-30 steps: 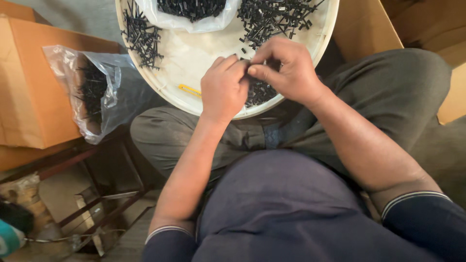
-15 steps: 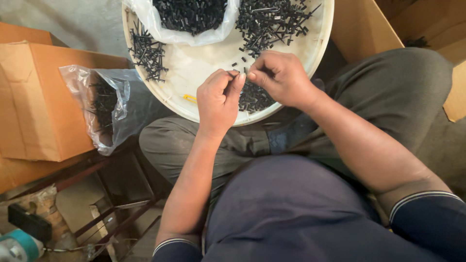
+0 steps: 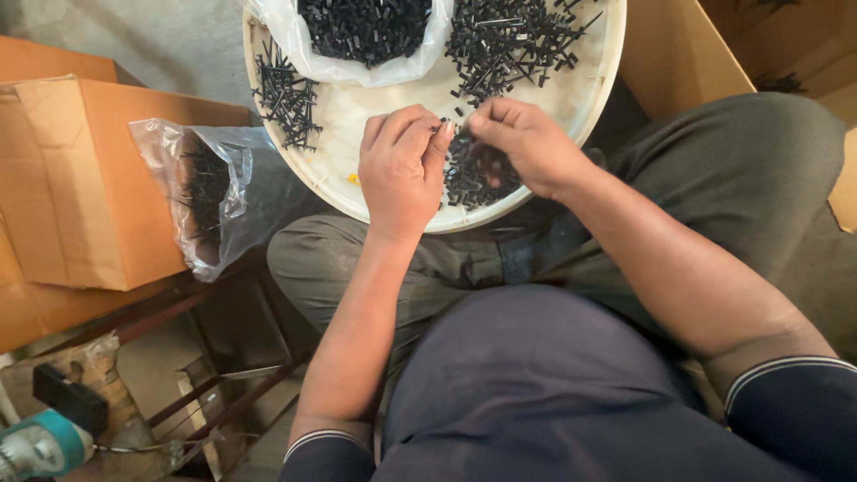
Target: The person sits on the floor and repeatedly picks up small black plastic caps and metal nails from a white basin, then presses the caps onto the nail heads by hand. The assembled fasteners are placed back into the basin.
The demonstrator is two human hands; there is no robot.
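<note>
A round cream tray (image 3: 357, 192) rests on my lap, strewn with several small black screws in piles (image 3: 513, 40). My left hand (image 3: 400, 165) and my right hand (image 3: 527, 143) meet over the tray's near side, fingertips pinched together on a small black screw (image 3: 449, 128). A loose heap of screws (image 3: 473, 174) lies just under my hands. A clear plastic bag (image 3: 366, 36) full of black screws sits at the tray's far edge. Another small pile of screws (image 3: 286, 94) lies at the tray's left.
A second clear bag with black screws (image 3: 210, 192) leans against a brown cardboard box (image 3: 80, 178) on the left. More cardboard (image 3: 678, 54) stands to the right. A metal frame (image 3: 223, 384) and a teal tool (image 3: 40, 444) are at lower left.
The view has shifted, so the tray and hands sit slightly lower and to the right. My fingers stay pinched together over the screws, working a small piece between them.
</note>
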